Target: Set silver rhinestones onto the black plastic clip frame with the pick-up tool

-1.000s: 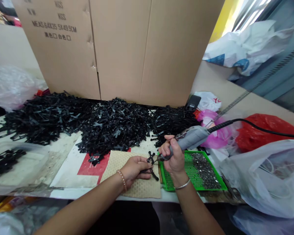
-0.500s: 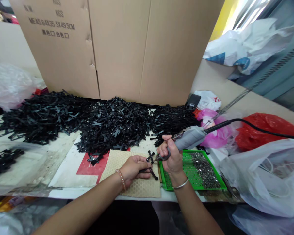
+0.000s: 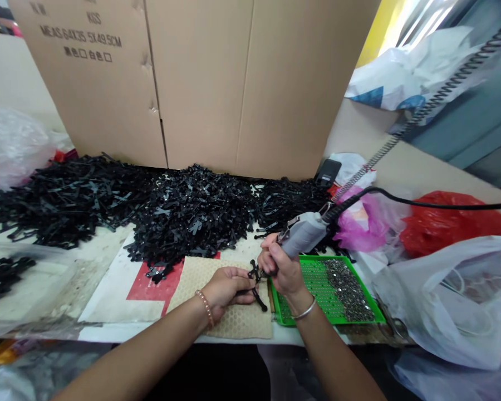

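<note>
My left hand (image 3: pixel 225 288) pins a small black cross-shaped plastic part (image 3: pixel 255 284) onto a beige honeycomb mat (image 3: pixel 200 278) near the table's front edge. My right hand (image 3: pixel 278 267) grips a grey electric screwdriver (image 3: pixel 303 234) with its tip down on the top of that part. A black cable (image 3: pixel 421 203) and a coiled spring cord (image 3: pixel 404 125) run from the tool toward the upper right. Just right of my right hand lies a green tray (image 3: pixel 317 278) with a heap of small silver screws (image 3: pixel 348 289).
A long heap of black plastic parts (image 3: pixel 171 206) covers the table behind the mat, in front of a big cardboard box (image 3: pixel 200 83). A clear bag with black parts (image 3: pixel 8 278) lies at the left. Pink (image 3: pixel 361 223), red (image 3: pixel 438 223) and white plastic bags (image 3: pixel 455 301) crowd the right side.
My right hand has tilted the screwdriver more upright and moved it slightly left onto the part. The left hand has kept its hold on the part.
</note>
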A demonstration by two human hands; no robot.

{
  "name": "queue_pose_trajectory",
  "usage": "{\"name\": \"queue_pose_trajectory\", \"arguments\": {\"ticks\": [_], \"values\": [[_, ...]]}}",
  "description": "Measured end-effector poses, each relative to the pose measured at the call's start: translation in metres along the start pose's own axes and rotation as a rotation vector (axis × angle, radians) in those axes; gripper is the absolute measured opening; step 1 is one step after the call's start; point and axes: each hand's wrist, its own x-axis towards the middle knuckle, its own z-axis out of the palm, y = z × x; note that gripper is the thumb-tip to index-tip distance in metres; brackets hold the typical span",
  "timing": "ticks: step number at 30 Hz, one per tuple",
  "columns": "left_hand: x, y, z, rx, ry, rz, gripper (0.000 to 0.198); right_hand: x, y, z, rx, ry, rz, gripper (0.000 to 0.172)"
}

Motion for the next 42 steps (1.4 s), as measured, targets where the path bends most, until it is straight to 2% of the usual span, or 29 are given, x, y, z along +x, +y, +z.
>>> {"name": "queue_pose_trajectory", "arguments": {"ticks": [5,16,24,29,31,34,37,39,42], "values": [[-0.001,0.001,-0.002,0.006,-0.034,0.013,0.023,-0.001,0.002,-0.004,-0.006,-0.100,0.040,0.030],[-0.003,0.002,-0.001,0.070,-0.104,0.013,0.024,-0.003,-0.007,-0.004,0.072,-0.073,-0.017,0.029],[-0.004,0.002,-0.006,0.090,-0.158,0.031,0.028,0.000,-0.004,-0.008,0.086,-0.287,0.054,0.027],[-0.002,0.001,-0.004,0.060,-0.148,0.022,0.029,0.001,-0.012,-0.008,0.082,-0.300,0.023,0.026],[-0.001,0.000,-0.003,0.037,-0.092,0.018,0.027,0.002,-0.021,-0.011,0.116,-0.244,-0.054,0.024],[0.000,0.000,-0.002,0.007,-0.025,0.004,0.023,0.005,-0.031,-0.020,0.080,-0.003,-0.195,0.023],[0.000,0.000,-0.004,-0.009,-0.043,-0.011,0.019,0.009,-0.027,-0.032,-0.001,0.224,-0.177,0.025],[0.000,0.001,-0.006,-0.013,-0.064,-0.009,0.020,0.010,-0.018,-0.038,-0.037,0.274,-0.121,0.027],[-0.001,0.000,-0.008,-0.005,-0.092,0.005,0.026,0.009,-0.005,-0.041,-0.067,0.254,-0.107,0.029]]}}
